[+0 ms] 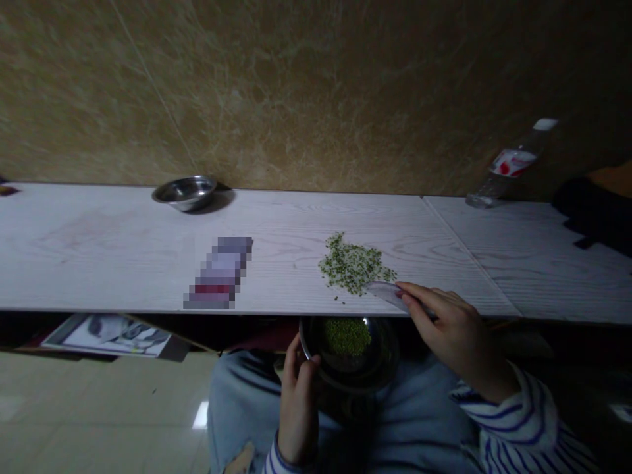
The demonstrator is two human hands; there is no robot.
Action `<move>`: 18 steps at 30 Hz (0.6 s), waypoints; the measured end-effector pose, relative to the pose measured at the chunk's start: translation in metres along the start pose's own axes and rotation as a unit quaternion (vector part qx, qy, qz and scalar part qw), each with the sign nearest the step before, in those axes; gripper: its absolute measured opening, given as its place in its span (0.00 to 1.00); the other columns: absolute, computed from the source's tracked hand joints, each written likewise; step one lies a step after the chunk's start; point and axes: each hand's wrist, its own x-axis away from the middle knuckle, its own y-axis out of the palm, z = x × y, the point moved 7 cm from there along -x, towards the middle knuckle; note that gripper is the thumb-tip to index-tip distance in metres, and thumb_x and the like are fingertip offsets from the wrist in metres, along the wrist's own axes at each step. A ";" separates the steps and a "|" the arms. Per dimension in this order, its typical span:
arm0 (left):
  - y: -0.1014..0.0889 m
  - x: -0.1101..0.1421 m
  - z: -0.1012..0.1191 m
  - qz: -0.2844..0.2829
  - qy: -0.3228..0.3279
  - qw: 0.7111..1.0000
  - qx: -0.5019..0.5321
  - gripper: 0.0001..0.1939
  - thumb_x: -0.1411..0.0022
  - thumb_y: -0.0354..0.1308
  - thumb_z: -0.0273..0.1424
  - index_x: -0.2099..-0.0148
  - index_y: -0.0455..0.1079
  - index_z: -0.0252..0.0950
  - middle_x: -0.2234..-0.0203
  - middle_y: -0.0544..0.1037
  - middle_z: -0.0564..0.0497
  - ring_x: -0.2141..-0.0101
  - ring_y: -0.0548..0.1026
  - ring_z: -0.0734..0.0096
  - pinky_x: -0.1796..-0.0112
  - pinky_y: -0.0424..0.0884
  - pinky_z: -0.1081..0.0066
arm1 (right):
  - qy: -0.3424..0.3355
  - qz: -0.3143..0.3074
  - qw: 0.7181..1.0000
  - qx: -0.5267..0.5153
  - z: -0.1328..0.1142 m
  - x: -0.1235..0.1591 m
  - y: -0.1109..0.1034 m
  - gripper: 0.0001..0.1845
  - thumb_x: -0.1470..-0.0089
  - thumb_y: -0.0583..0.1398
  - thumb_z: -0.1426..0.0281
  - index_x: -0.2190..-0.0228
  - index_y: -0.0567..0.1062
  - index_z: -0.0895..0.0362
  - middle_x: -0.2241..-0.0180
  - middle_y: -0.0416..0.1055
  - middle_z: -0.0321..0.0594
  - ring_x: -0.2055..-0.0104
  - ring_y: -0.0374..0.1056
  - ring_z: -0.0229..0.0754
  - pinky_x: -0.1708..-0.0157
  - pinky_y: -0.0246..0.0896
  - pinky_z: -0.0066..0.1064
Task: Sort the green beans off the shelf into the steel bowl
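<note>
Left hand (299, 408), right hand (461, 336): one each. Steel bowls (185, 193) (381, 355): two. Green grain heap (351, 264): one. Translucent scraper (390, 295): one. Plastic bottle (508, 164): one.

Your left hand (299, 401) curls low, fingers bent inward; your right hand (457, 329) stretches forward above it, fingers extended, wrist angled down.

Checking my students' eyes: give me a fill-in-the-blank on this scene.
The right hand holds a translucent scraper beside a ____ pile of grains.
The left hand grips a steel bowl below the ____ of the white board.
The striped sleeve has ____ stripes.
The bottle's label is white and ____.
Missing words: green; edge; blue; red.
</note>
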 end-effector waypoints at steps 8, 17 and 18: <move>0.003 0.001 0.001 0.001 0.001 1.000 -0.008 0.26 0.41 0.62 0.37 0.40 0.70 0.43 0.41 0.74 0.46 0.41 0.71 0.54 0.43 0.68 0.57 | -0.015 -0.014 1.000 -0.012 -0.011 0.004 0.002 0.14 0.34 0.55 0.73 0.57 0.80 0.59 0.63 0.84 0.44 0.65 0.80 0.47 0.65 0.74 0.39; 0.003 0.002 0.000 0.000 0.003 1.000 -0.016 0.25 0.41 0.61 0.36 0.40 0.70 0.42 0.41 0.75 0.46 0.41 0.71 0.54 0.41 0.65 0.56 | -0.003 -0.014 1.000 -0.016 -0.008 0.007 0.000 0.13 0.35 0.55 0.73 0.56 0.80 0.57 0.63 0.84 0.42 0.65 0.80 0.46 0.64 0.74 0.38; 0.003 0.002 0.000 0.001 0.005 1.000 -0.017 0.25 0.41 0.61 0.36 0.40 0.71 0.42 0.41 0.75 0.46 0.42 0.71 0.54 0.41 0.65 0.56 | -0.003 -0.016 1.000 -0.019 -0.009 0.006 0.001 0.14 0.35 0.55 0.74 0.56 0.80 0.58 0.63 0.84 0.43 0.65 0.80 0.46 0.64 0.74 0.38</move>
